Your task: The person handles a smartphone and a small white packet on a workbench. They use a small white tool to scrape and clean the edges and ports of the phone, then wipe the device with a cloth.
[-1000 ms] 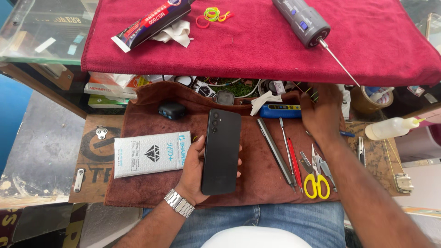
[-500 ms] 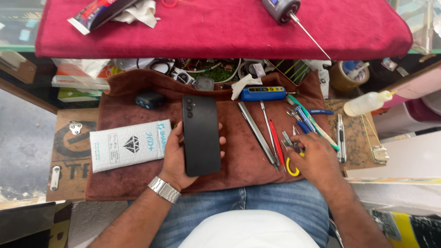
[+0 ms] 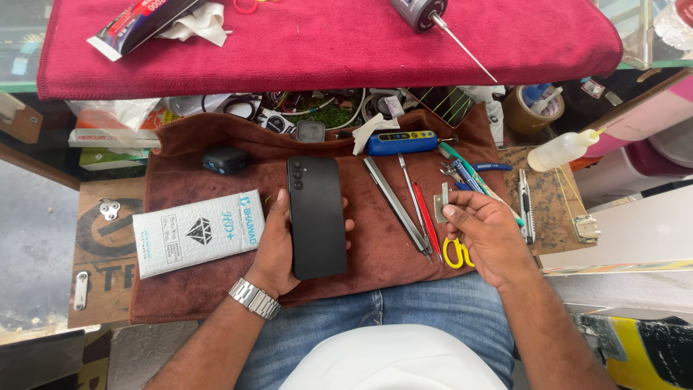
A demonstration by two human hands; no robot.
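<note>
Over the brown cloth (image 3: pixel 188 289), your left hand (image 3: pixel 278 245) cradles the black phone (image 3: pixel 316 217) back-up and still closed — your right hand (image 3: pixel 487 235) pinches a small metal blade (image 3: pixel 442 204), not yet applied.

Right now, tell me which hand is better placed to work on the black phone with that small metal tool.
Right. The right hand already pinches the small metal tool just beside the black phone, while the left hand is fully occupied cradling the phone back-up above the brown cloth.
</note>
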